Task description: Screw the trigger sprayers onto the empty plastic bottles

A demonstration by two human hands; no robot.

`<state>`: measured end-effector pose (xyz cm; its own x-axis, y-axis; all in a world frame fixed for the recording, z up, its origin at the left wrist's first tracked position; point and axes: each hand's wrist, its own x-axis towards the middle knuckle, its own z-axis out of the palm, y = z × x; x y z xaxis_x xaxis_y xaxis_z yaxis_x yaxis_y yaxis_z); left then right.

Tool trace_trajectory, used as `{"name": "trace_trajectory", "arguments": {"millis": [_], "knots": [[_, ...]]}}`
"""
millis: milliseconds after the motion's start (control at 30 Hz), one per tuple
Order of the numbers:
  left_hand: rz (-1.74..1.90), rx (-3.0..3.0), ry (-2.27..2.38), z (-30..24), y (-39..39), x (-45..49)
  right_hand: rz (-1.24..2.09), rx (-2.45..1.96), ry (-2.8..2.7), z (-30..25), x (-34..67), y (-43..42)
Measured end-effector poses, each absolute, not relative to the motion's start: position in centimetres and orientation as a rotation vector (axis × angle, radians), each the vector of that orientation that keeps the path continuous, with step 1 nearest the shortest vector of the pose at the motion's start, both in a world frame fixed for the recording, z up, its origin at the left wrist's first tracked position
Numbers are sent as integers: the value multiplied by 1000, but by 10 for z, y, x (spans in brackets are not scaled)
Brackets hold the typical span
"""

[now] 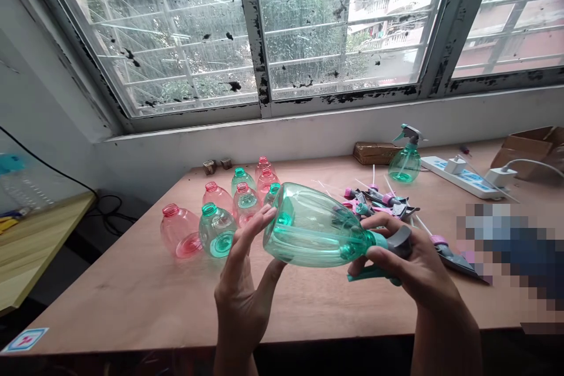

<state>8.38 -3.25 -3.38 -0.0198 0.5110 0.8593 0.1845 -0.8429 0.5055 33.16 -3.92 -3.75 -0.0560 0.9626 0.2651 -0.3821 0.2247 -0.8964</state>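
Observation:
A clear green spray bottle point(315, 226) lies sideways in the air above the table, base to the left and spray head to the right. My right hand point(403, 258) grips it at the neck and grey-green spray head, its trigger point(372, 274) pointing down and left. At the other end, my left hand point(249, 276) holds the base between thumb and outstretched fingers. Behind the base stand several open bottles without heads, among them a green bottle point(217, 230) and a pink bottle point(180, 231). Loose spray heads point(381, 202) with thin tubes lie piled beyond my right hand.
A complete green spray bottle point(405, 158) stands upright at the back, beside a brown block point(374, 153). To its right are a white power strip point(465, 178) with plugs and a cardboard box point(529, 150). A pixelated patch covers the right side. Windows rise behind the table point(154, 305).

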Motion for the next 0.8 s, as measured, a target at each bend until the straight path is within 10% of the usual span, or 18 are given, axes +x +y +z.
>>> {"name": "trace_trajectory", "arguments": {"millis": [800], "knots": [[2073, 1862, 694, -30, -35, 94, 893, -844, -1410, -39, 332, -39]]}}
